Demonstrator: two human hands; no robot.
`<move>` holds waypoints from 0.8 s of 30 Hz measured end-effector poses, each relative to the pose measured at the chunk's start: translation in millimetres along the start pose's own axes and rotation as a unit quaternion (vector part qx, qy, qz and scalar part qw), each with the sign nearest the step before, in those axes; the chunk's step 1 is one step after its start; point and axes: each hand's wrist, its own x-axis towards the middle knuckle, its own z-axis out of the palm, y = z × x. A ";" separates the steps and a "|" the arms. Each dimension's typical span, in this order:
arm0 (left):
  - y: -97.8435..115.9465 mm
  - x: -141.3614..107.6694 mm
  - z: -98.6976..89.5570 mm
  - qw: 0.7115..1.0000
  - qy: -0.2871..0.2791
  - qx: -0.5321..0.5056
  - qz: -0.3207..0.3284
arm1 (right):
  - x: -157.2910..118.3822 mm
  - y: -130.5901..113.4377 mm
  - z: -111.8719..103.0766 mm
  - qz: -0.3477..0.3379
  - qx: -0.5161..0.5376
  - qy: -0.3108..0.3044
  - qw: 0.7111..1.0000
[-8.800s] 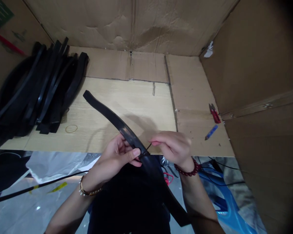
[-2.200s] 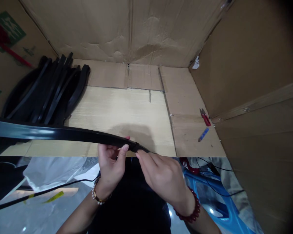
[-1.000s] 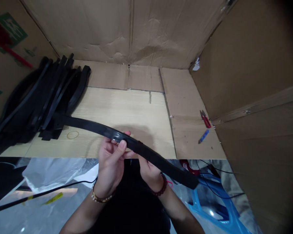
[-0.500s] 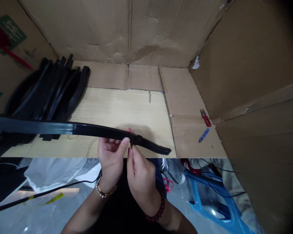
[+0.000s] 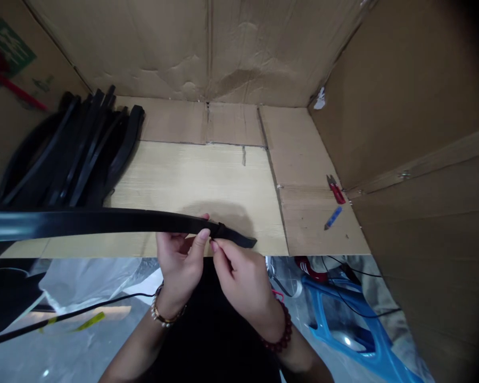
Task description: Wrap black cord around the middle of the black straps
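A long, curved black plastic strip [image 5: 115, 220] stretches from the left edge of the view to a tapered tip near the table's front edge. My left hand [image 5: 181, 266] is closed around it a little short of the tip, thumb pressed on the near face. A raised dark band or clip shows on the strip just right of that thumb. Close beside it, my right hand [image 5: 243, 274] pinches at the strip's lower edge with thumb and forefinger. Whatever lies between those fingertips is too small to make out.
A pile of similar black strips [image 5: 75, 143] lies at the left. Red-handled thread snips [image 5: 336, 190] and a blue marked piece [image 5: 333, 218] rest on the cardboard at right. Cardboard walls [image 5: 407, 90] enclose the work table [image 5: 207, 173]. A blue plastic stool [image 5: 377, 340] stands below.
The strip has shifted a little left and its left part swung nearer to me. My right hand has turned, its wrist moving right, while its fingertips stay by the band.
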 end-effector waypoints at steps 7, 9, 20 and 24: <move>26.3 -9.2 -17.4 0.984 -0.130 0.017 0.118 | 3.9 4.9 -40.7 -0.169 -0.039 -0.080 0.982; 32.2 -12.1 -20.5 0.972 -0.159 -0.032 0.170 | -0.7 2.0 -47.6 -0.239 -0.094 -0.054 0.965; 27.3 -24.7 -30.6 0.974 -0.185 -0.077 0.110 | -17.2 -4.4 -52.8 -0.322 -0.189 -0.040 0.927; 22.6 -22.5 -32.4 0.972 -0.188 -0.041 0.135 | -17.7 -5.2 -51.9 -0.329 -0.207 -0.038 0.921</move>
